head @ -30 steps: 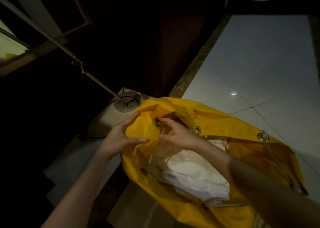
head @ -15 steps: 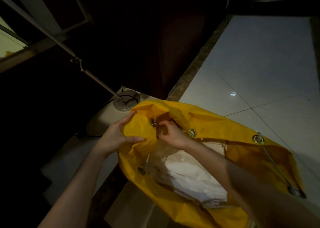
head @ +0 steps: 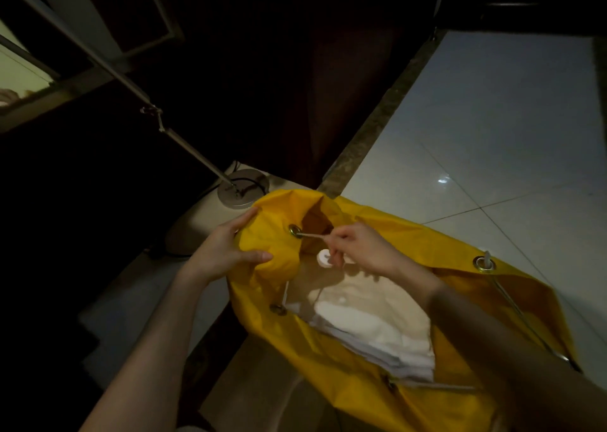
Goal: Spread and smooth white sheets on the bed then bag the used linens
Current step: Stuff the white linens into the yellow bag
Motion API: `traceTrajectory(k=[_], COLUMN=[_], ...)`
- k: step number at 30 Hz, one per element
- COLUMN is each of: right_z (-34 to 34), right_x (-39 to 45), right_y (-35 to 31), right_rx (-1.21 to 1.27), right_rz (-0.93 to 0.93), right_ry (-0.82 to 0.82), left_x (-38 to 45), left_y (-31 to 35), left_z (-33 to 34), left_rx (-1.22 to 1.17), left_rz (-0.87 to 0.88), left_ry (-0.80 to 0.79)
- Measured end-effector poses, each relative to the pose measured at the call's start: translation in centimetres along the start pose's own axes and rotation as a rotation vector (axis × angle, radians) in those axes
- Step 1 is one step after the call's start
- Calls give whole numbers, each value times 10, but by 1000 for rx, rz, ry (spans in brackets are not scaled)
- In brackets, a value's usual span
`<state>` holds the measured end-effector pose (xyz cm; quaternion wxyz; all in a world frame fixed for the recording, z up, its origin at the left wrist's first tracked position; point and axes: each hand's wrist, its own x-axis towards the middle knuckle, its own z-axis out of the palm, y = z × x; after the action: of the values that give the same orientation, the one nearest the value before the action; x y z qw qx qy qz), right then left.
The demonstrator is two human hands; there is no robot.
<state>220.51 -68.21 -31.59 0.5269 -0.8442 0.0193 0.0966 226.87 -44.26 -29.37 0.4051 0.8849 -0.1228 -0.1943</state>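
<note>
Fingers of our right hand [head: 358,251] pinch the drawstring cord [head: 315,235] just beside a brass grommet [head: 295,230]; our left hand [head: 226,251] grips the yellow laundry bag [head: 361,376] at its bunched rim (thumb on top). White linens [head: 374,330] lie inside the bag, on the tiled floor [head: 492,136].

You see a floor lamp's round base [head: 242,189] beside glossy white floor tiles [head: 499,129], its pole [head: 108,70] slanting up left.
</note>
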Motion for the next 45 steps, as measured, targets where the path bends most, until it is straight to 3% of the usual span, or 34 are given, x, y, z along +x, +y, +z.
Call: traceTrajectory(k=[3, 5, 7, 8, 13, 17, 20, 22, 24, 27, 31, 34, 37, 42, 45], right_z=[-17, -26, -33, -34, -43, -66, -83, -85, -82, -98, -143, -156, -151, -135, -135], right_x=[-5, -11, -15, -16, -20, -26, -30, -31, -29, -36, -58, -66, -75, -86, -81], right_y=[-14, -26, -31, -33, -44, -41, -27, -20, -14, -5, 24, 65, 102, 131, 121], right_rx=[229, 360, 391, 398, 334, 227, 205, 198, 242, 314, 142, -290, -604, -756, -656], right_rz=[-58, -82, -97, -106, -203, -217, -116, -51, -24, 49, 167, 362, 619, 470, 399], right_ry=[90, 68, 36, 22, 9, 164, 264, 258, 214, 190, 248, 296, 95, 169, 203], left_x=[4, 7, 9, 12, 20, 26, 23, 18, 19, 30, 44, 49, 56, 65, 64], left_y=[11, 22, 36, 43, 69, 78, 87, 95, 101, 103, 93, 87, 80, 64, 59], left_z=[2, 5, 14, 23, 77, 75, 70, 73, 75, 71, 62, 57, 49, 38, 35], left_rx=[111, 355, 587, 577, 418, 162, -153, -331, -563, -921, -1185, -1287, -1398, -1463, -1455], left_rz=[-2, 3, 142, 252, 509, 411, 372, 305, 262, 173, 18, -44, -90, -104, -52], left_ry=[-45, 10, 138, 163, -8, -35, -211, -331, -346, -212, -24, 82, 177, 345, 406])
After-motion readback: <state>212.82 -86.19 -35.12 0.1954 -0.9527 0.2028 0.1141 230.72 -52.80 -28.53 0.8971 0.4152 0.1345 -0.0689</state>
